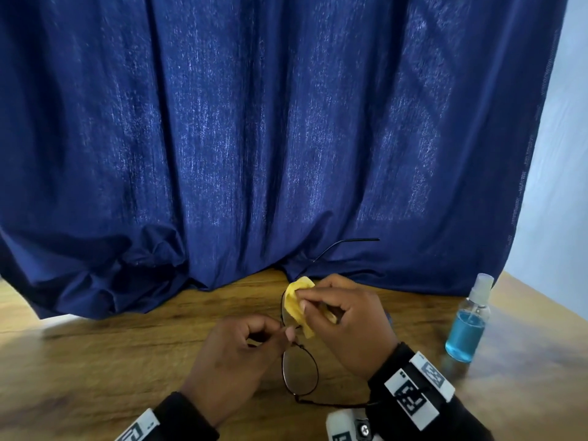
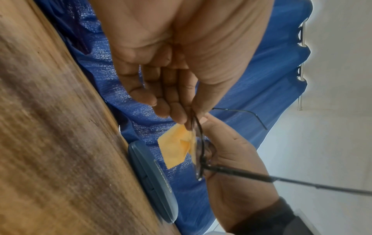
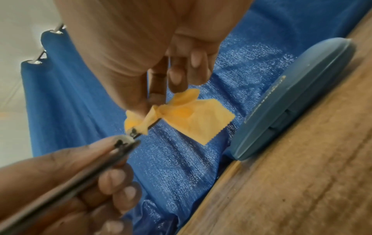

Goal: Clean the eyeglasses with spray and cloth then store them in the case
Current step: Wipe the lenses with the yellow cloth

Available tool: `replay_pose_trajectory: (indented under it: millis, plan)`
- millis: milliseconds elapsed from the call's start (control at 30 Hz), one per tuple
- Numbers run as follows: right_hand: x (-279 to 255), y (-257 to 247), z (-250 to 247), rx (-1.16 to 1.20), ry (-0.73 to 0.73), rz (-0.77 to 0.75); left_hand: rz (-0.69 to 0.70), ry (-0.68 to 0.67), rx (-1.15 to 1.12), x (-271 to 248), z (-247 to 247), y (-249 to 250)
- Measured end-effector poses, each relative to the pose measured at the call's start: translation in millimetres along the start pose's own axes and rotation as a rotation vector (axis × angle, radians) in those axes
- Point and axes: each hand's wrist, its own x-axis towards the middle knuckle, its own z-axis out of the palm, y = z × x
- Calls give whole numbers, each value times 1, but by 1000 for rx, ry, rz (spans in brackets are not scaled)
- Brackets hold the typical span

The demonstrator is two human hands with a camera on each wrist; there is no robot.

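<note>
Left hand [image 1: 237, 354] closed in a pinch on the bridge of the eyeglasses [image 1: 300, 374], thin dark frame held above the wooden table [image 1: 95, 361]. Just right of it, right hand [image 1: 348, 323] gripping the yellow cloth [image 1: 297, 305], folded over the far lens and pinched between thumb and fingers. Beyond both hands, blue curtain [image 1: 222, 138] hanging down to the table. Blue case [image 3: 281, 101] closed, lying at the foot of the curtain; pale lettering on its lid, too blurred to read. Well right of the right hand, clear spray bottle [image 1: 467, 319] standing upright, blue liquid inside, no label visible. Black-and-white marker bands [image 1: 416, 389] on the wrists.
</note>
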Motion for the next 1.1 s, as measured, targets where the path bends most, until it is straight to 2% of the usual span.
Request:
replay_pose_trajectory:
  millis: [67, 200, 333, 467, 600, 733, 867, 1000, 1100]
  plan:
    - [-1, -4, 2, 30, -67, -50, 17, -7, -17, 0, 0, -1]
    - [1, 2, -3, -27, 31, -10, 25, 6, -23, 0, 2, -2]
    - [0, -4, 0, 33, -95, -111, 25, -9, -20, 0, 2, -2]
    - [2, 3, -5, -37, -43, -41, 33, 18, -29, 1, 2, -2]
    - [0, -4, -2, 82, -119, -87, 44, 14, -36, 0, 2, 0]
    - [2, 0, -5, -87, -68, -66, 40, 34, -36, -1, 1, 1]
    - [1, -1, -2, 34, -123, -135, 41, 38, -43, -1, 1, 0]
    - [2, 1, -5, -138, -123, -105, 26, 38, -53, -1, 2, 1]
    - [1, -1, -3, -7, -160, -162, 26, 44, -40, -1, 2, 1]
